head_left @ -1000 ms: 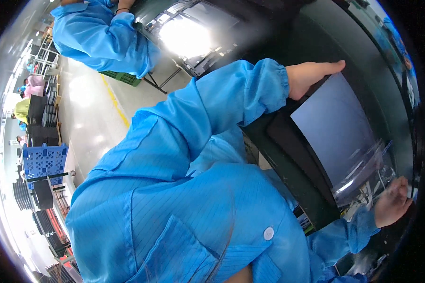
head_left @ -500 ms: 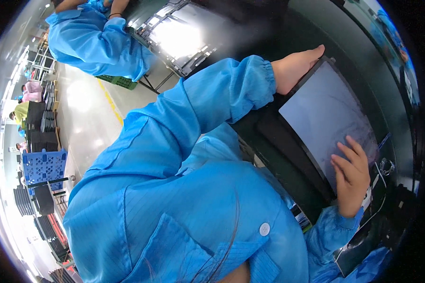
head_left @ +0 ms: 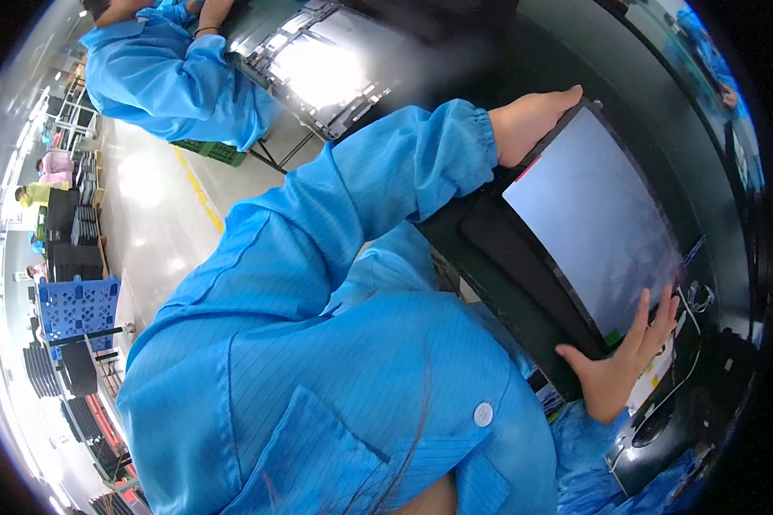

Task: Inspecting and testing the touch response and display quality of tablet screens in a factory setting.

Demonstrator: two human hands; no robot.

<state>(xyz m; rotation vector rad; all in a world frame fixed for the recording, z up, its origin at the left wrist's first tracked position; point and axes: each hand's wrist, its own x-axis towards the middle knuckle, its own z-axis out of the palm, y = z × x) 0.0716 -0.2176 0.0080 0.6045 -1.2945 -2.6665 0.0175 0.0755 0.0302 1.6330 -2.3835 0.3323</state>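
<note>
A flat display panel (head_left: pixel 593 219) with a pale grey lit face and thin black border lies slantwise before me. My left hand (head_left: pixel 532 126) grips its far-left end, thumb along the border; the other fingers are hidden behind the edge. At the panel's near-right end is my right hand (head_left: pixel 620 365), open with fingers spread and thumb apart, the fingertips by the panel's corner. A small red strip (head_left: pixel 528 169) shows on the left edge, and a green patch (head_left: pixel 611 337) near the right hand. Beneath the panel lies a black pad (head_left: pixel 511 257).
The dark worktable (head_left: pixel 524 330) runs under the panel. White cable (head_left: pixel 694 343) and a dark mouse (head_left: pixel 653 427) lie beyond my right hand. At upper left, a person in a blue smock (head_left: pixel 172 77) sits beside a bright lit panel frame (head_left: pixel 322 73). A blue plastic pallet (head_left: pixel 79 305) stands further left.
My right hand has slid from the panel's face toward its near-right end, and its fingers have spread. The red strip and green patch now show. My left hand has barely moved.
</note>
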